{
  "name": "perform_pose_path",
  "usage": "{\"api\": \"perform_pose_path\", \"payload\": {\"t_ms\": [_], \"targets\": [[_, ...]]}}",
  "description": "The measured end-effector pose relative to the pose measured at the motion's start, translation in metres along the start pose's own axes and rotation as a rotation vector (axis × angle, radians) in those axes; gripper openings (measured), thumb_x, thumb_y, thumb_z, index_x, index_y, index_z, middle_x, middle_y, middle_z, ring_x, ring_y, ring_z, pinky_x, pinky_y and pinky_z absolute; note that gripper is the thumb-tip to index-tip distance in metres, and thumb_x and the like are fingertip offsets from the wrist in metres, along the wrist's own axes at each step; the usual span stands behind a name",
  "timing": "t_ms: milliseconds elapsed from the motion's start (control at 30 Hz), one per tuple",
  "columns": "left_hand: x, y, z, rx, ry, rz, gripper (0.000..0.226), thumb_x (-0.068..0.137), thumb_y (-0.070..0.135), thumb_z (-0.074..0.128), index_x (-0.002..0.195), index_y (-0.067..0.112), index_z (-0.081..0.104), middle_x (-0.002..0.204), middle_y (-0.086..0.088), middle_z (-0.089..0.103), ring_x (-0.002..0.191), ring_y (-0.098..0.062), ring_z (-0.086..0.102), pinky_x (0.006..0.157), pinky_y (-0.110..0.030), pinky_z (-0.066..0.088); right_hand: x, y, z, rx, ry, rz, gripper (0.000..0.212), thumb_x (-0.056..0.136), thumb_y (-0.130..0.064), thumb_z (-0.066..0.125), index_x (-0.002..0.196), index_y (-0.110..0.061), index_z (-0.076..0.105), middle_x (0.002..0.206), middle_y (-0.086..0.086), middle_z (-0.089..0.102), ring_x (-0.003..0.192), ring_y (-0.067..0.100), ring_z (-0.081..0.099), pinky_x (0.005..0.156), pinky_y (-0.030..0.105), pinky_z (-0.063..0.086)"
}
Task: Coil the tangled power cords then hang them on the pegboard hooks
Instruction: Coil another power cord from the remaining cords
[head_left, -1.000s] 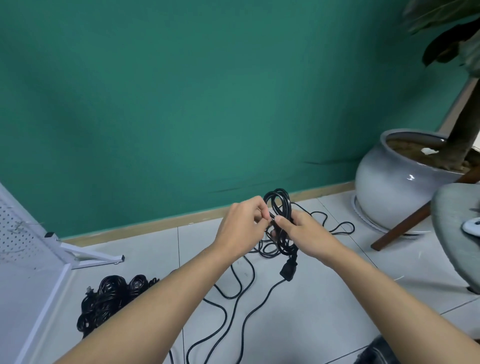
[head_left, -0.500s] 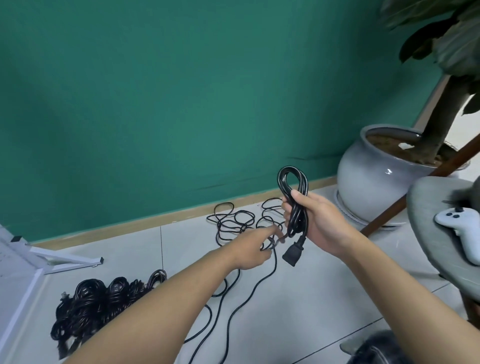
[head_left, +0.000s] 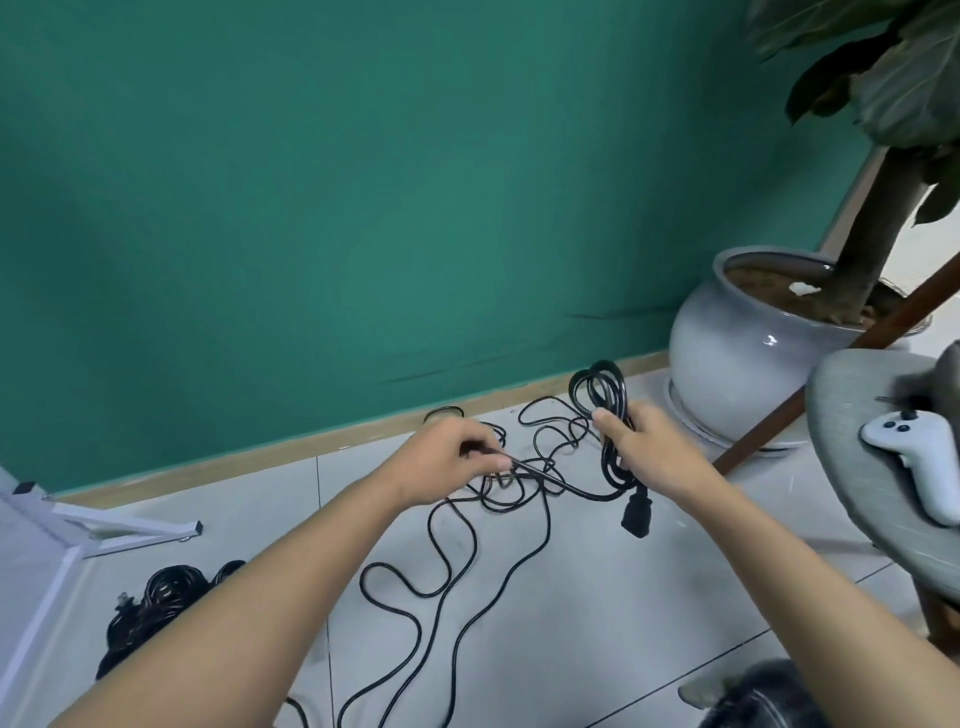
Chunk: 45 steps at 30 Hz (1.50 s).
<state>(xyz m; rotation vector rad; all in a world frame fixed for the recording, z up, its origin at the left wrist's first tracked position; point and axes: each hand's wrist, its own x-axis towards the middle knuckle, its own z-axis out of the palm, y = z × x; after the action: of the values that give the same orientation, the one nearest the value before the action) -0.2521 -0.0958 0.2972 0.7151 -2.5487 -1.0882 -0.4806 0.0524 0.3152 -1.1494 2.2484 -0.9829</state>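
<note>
My right hand (head_left: 641, 447) grips a small coil of black power cord (head_left: 597, 387); its loops stick up above my fist and its black plug (head_left: 636, 514) hangs below. My left hand (head_left: 449, 460) pinches the loose run of the same cord that leads from the coil. The rest of the cord (head_left: 447, 566) lies in tangled loops on the tiled floor between and below my arms. A pile of coiled black cords (head_left: 156, 597) lies at the lower left. The white pegboard frame (head_left: 47, 525) shows only at the left edge.
A large grey plant pot (head_left: 737, 353) with a tree stands at the right by the green wall. A grey chair seat (head_left: 852, 441) carries a white controller (head_left: 919, 462). A brown wooden leg (head_left: 810, 389) slants in front of the pot.
My left hand has moved left along the cord and now pinches it, pulling the loose run out from the coil. My right hand has kept hold of the coil.
</note>
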Motion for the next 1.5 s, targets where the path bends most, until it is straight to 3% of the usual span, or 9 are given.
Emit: {"api": "perform_pose_path", "payload": {"t_ms": [200, 300, 467, 633, 800, 967, 1200, 1367, 1500], "targets": [[-0.012, 0.03, -0.019, -0.05, 0.295, 0.105, 0.014, 0.086, 0.036, 0.083, 0.077, 0.03, 0.073, 0.071, 0.006, 0.051, 0.062, -0.007, 0.042, 0.063, -0.027, 0.038, -0.016, -0.029, 0.022, 0.011, -0.3, -0.118, 0.032, 0.108, -0.04, 0.048, 0.092, -0.016, 0.064, 0.084, -0.004, 0.077, 0.07, 0.009, 0.07, 0.069, 0.024, 0.047], [-0.015, 0.034, -0.025, -0.018, 0.386, 0.126, 0.011, 0.086, 0.03, 0.083, 0.082, 0.022, 0.076, 0.071, 0.005, 0.05, 0.062, -0.007, 0.043, 0.063, -0.025, 0.038, -0.025, -0.042, 0.034, 0.009, -0.403, -0.186, 0.038, 0.108, -0.044, 0.046, 0.087, -0.017, 0.063, 0.085, -0.002, 0.077, 0.071, 0.008, 0.063, 0.074, 0.028, 0.047], [-0.021, 0.026, -0.031, 0.031, 0.455, 0.123, 0.009, 0.085, 0.027, 0.084, 0.083, 0.02, 0.078, 0.072, 0.008, 0.053, 0.066, -0.007, 0.049, 0.063, -0.017, 0.038, -0.034, -0.057, 0.044, 0.045, -0.46, -0.238, 0.053, 0.107, -0.052, 0.042, 0.106, -0.003, 0.061, 0.076, -0.007, 0.056, 0.069, 0.008, 0.049, 0.072, 0.031, 0.042], [-0.022, 0.023, -0.025, 0.086, 0.477, 0.136, 0.012, 0.085, 0.034, 0.083, 0.082, 0.025, 0.075, 0.073, 0.009, 0.056, 0.067, -0.006, 0.053, 0.066, -0.026, 0.046, -0.04, -0.062, 0.051, 0.046, -0.552, -0.215, 0.042, 0.106, -0.047, 0.05, 0.089, -0.01, 0.061, 0.075, -0.004, 0.06, 0.064, 0.01, 0.052, 0.064, 0.024, 0.043], [-0.027, 0.009, -0.033, -0.013, 0.383, 0.067, 0.02, 0.091, 0.04, 0.077, 0.089, 0.021, 0.073, 0.086, 0.009, 0.071, 0.083, -0.002, 0.064, 0.076, -0.018, 0.046, -0.04, -0.064, 0.043, 0.049, -0.478, -0.274, 0.034, 0.107, -0.033, 0.052, 0.079, -0.015, 0.057, 0.058, -0.014, 0.051, 0.053, 0.007, 0.044, 0.054, 0.021, 0.038], [-0.03, -0.005, -0.035, -0.066, 0.244, -0.061, 0.024, 0.106, 0.043, 0.052, 0.103, 0.028, 0.071, 0.103, 0.013, 0.074, 0.102, -0.007, 0.066, 0.098, -0.035, 0.051, -0.04, -0.062, 0.035, 0.086, -0.434, -0.278, 0.032, 0.107, -0.032, 0.054, 0.079, -0.015, 0.054, 0.057, -0.013, 0.046, 0.054, 0.009, 0.041, 0.054, 0.023, 0.036], [-0.02, -0.01, -0.026, -0.031, 0.249, -0.061, 0.016, 0.106, 0.023, 0.055, 0.104, 0.026, 0.071, 0.094, 0.021, 0.071, 0.095, -0.014, 0.065, 0.088, -0.029, 0.05, -0.042, -0.059, 0.02, 0.171, -0.431, -0.353, 0.029, 0.108, -0.026, 0.052, 0.086, -0.007, 0.051, 0.064, -0.014, 0.045, 0.06, 0.01, 0.04, 0.055, 0.021, 0.035], [-0.012, 0.009, -0.022, -0.233, 0.269, -0.108, 0.02, 0.105, 0.017, 0.058, 0.103, 0.012, 0.077, 0.093, 0.005, 0.078, 0.09, -0.004, 0.073, 0.083, -0.019, 0.055, -0.031, -0.05, 0.013, 0.255, -0.298, -0.318, 0.028, 0.106, -0.027, 0.056, 0.084, -0.01, 0.057, 0.067, -0.008, 0.049, 0.06, 0.014, 0.043, 0.059, 0.025, 0.037], [-0.013, 0.032, -0.016, -0.55, 0.248, -0.192, 0.018, 0.104, 0.013, 0.06, 0.114, 0.001, 0.069, 0.093, -0.022, 0.077, 0.086, -0.027, 0.078, 0.079, -0.029, 0.063, -0.024, -0.041, 0.022, 0.319, -0.175, -0.254, 0.017, 0.105, -0.027, 0.058, 0.091, -0.018, 0.064, 0.074, -0.012, 0.063, 0.068, 0.012, 0.054, 0.066, 0.03, 0.046]]}}
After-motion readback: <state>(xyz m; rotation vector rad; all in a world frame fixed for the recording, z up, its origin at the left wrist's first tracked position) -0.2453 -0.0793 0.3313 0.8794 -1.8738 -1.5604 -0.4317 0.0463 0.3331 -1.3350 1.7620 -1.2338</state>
